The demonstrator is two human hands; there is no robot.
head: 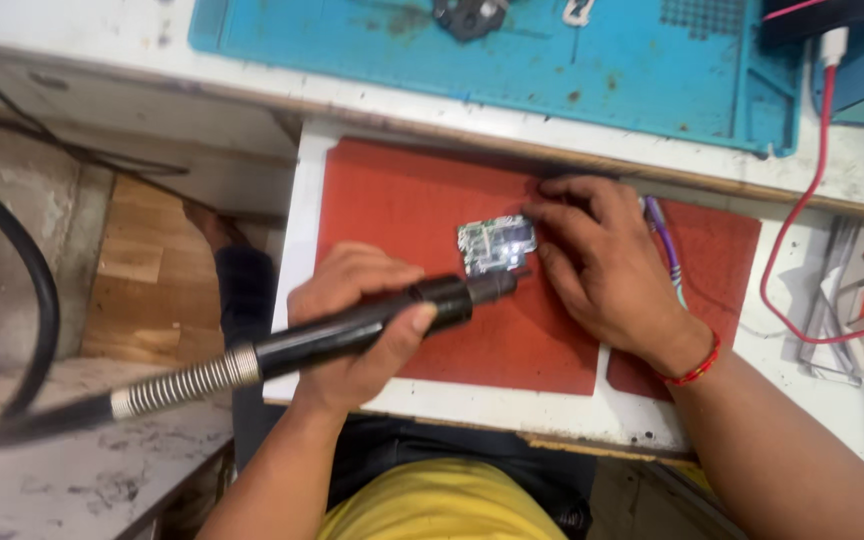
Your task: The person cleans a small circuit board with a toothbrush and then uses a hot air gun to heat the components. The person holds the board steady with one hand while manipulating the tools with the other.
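My left hand (357, 325) is wrapped tight around a black hot-air wand (352, 335), its nozzle at the small green circuit board (495, 243) on the red mat (402, 210), while my right hand (602, 265) lies flat, fingertips pinning the board's right edge.

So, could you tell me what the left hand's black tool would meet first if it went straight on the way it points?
Most likely the small circuit board just past the tool held by the left hand; the gap is unclear.
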